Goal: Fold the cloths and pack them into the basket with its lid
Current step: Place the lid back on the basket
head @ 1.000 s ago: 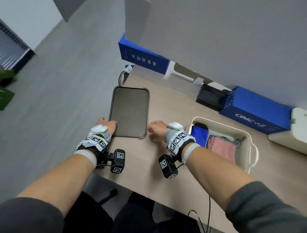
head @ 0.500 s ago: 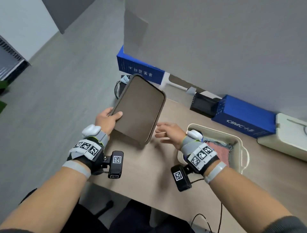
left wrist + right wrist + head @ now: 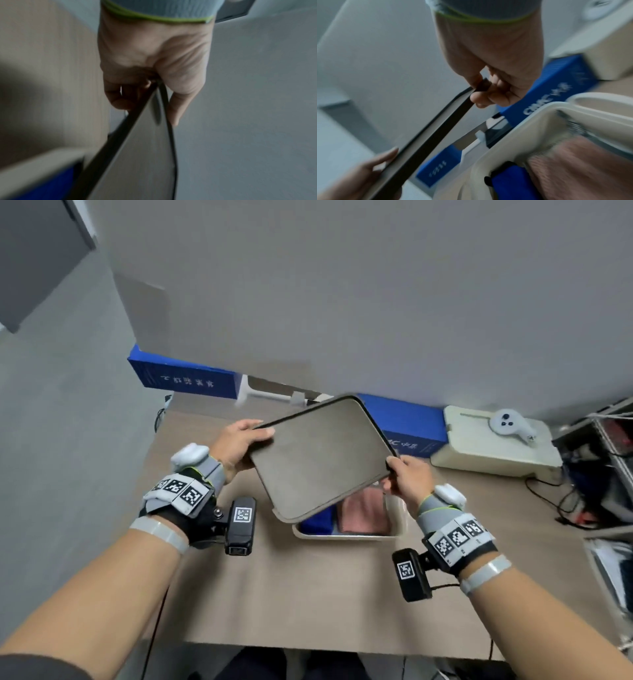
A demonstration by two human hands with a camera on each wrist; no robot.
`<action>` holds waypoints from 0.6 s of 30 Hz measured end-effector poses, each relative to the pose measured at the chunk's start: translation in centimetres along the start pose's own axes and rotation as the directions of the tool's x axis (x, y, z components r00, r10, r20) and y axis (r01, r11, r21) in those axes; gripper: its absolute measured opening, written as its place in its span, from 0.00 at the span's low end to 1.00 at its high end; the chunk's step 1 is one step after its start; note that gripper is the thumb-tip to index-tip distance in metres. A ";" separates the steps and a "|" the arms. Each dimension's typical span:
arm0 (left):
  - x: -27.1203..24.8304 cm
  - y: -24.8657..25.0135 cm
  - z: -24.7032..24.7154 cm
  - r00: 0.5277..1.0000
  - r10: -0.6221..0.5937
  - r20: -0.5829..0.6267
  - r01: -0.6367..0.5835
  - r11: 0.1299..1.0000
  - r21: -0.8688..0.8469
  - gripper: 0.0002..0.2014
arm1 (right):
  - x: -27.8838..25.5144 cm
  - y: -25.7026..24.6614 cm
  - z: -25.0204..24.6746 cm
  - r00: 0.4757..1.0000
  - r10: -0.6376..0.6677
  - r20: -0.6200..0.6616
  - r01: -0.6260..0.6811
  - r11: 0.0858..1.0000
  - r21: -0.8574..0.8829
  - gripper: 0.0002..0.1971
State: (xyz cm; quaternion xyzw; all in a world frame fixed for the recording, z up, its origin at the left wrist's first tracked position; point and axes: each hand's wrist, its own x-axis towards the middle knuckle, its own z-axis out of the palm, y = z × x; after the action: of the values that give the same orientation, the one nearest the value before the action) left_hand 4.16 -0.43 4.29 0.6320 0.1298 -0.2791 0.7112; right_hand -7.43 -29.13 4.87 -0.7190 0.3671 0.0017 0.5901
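Both hands, left hand (image 3: pixel 236 445) and right hand (image 3: pixel 409 475), pinch opposite ends of the tilted lid (image 3: pixel 320 457) over the basket (image 3: pixel 346 535); its long axis runs hand to hand, far edge raised.

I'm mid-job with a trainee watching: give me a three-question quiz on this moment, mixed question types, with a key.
1. True or false: the lid already sits flat and closed on the basket.
2. Multiple choice: which hands grip the lid? A) only the left hand B) only the right hand C) both
3. Fill in: through the open gap, the basket shows a blue cloth and a ____ cloth.

Key
1. False: it is held tilted above the basket, whose near end is uncovered.
2. C: each hand grips an opposite edge.
3. pink
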 end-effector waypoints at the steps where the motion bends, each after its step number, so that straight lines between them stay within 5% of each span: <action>1: 0.0 -0.4 1.8 1.000 -0.013 -0.009 0.012 0.999 -0.040 0.09 | 0.1 0.9 -1.5 0.999 0.041 -0.025 -0.040 0.997 0.064 0.13; 5: 0.9 -3.5 6.7 0.995 -0.018 -0.099 0.019 1.000 0.009 0.15 | 0.0 4.2 -4.6 0.989 0.148 -0.020 -0.146 0.986 0.080 0.04; 9: 3.0 -5.6 8.5 0.980 0.031 -0.198 0.021 0.967 0.254 0.21 | 0.6 7.3 -5.6 0.981 0.192 -0.039 -0.196 0.966 -0.167 0.15; 13: 4.3 -7.7 8.5 0.964 0.104 -0.244 0.063 0.802 0.593 0.23 | 0.9 9.7 -6.1 0.981 0.193 -0.019 -0.176 0.848 -0.500 0.12; 18: 3.6 -9.3 8.0 0.949 0.187 -0.255 0.050 0.709 0.704 0.23 | 1.6 10.9 -5.6 0.951 0.298 0.079 -0.200 0.792 -0.576 0.10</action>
State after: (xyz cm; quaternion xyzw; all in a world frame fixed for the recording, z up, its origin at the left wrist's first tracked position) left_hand 0.51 -9.47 -4.03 0.8942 0.0993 -0.1785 0.3983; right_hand -14.39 -35.08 -3.35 -0.8029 0.3917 0.2472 0.3753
